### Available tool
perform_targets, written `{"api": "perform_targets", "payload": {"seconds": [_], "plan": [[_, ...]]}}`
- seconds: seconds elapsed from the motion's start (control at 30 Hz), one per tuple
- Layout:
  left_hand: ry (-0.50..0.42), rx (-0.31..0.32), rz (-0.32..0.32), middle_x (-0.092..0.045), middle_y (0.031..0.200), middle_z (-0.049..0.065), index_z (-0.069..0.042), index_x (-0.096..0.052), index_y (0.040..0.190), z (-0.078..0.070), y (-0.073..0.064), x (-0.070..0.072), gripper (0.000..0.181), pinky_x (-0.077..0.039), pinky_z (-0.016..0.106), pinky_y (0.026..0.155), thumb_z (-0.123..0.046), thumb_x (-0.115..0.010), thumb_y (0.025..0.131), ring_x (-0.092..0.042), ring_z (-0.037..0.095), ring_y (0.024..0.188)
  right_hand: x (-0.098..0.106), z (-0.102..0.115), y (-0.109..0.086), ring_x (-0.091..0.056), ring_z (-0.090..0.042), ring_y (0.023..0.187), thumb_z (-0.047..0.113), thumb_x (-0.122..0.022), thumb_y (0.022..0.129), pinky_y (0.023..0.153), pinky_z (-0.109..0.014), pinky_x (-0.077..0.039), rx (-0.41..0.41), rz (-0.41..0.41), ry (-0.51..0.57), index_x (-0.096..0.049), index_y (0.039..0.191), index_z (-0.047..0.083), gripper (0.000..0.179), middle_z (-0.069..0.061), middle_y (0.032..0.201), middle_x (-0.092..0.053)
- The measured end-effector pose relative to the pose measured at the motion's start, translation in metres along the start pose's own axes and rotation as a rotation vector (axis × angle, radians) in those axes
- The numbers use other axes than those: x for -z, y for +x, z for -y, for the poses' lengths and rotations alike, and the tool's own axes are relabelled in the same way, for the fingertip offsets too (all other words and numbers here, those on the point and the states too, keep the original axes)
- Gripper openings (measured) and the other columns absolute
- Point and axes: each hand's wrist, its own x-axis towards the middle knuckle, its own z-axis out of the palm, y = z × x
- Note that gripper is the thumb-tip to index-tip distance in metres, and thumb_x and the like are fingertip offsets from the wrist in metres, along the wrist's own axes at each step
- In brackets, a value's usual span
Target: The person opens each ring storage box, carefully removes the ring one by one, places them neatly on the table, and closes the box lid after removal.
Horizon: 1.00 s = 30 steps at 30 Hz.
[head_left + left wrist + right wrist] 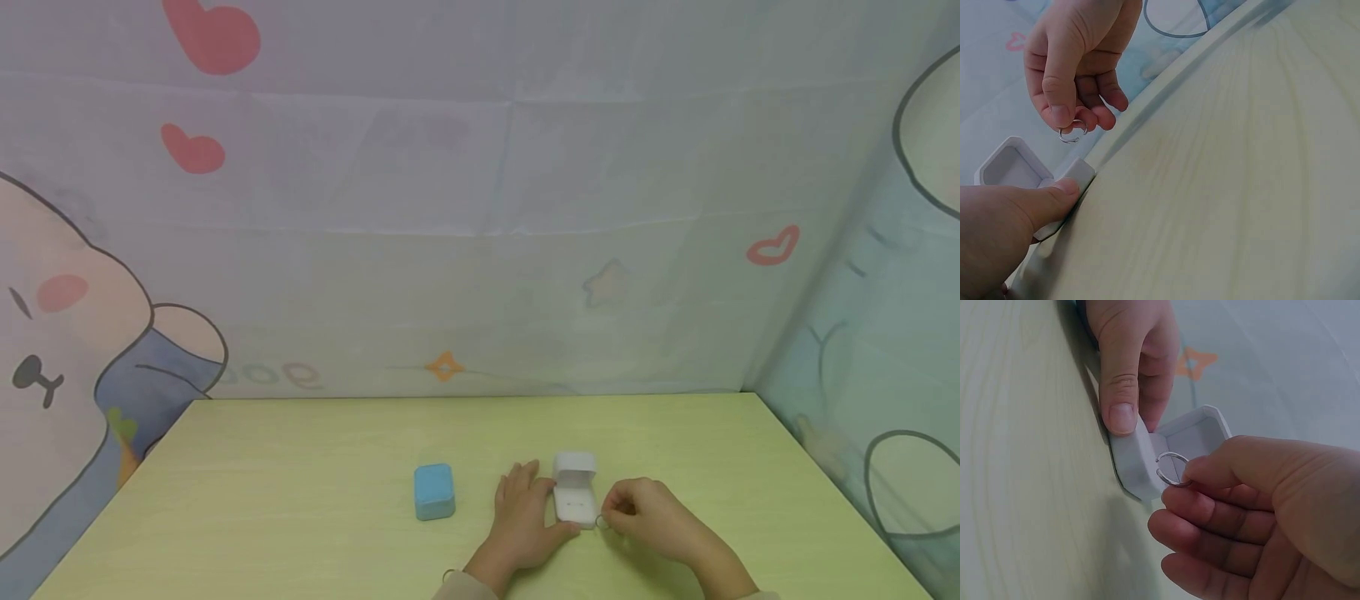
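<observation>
A white ring box [576,505] stands on the table with its lid raised. My left hand [521,517] steadies it from the left, thumb [1121,415] on the front wall and index finger along the side. Between thumb and index finger, my right hand [654,518] pinches a thin silver ring [1172,469] with a gap in its band. In the head view the ring is just right of the box's front corner, apart from it. The right wrist view shows the ring in front of the box opening. Part of the box's inside is hidden there.
A closed light-blue box [434,492] sits on the pale yellow table [300,500], left of my left hand. Behind the table hangs a cloth backdrop [480,292] printed with hearts and cartoon figures; more cloth runs along the right side.
</observation>
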Motion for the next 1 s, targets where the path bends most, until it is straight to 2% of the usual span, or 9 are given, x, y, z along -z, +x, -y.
{"api": "perform_targets", "payload": {"seconds": [1.0], "plan": [[-0.012,-0.001,-0.002,-0.034,0.147,0.019,-0.001,-0.055,0.120,0.0014,0.0006,-0.0014,0.059,-0.012,0.059,0.114,-0.039,-0.074,0.079,-0.021,0.042,0.140,-0.0022,-0.0012,0.0016,-0.052,-0.003,0.060,0.012,-0.062,0.087,0.054,-0.019,-0.046,-0.015,0.032,-0.021,-0.065,0.080,0.006,0.010,0.001,0.071,-0.063]]}}
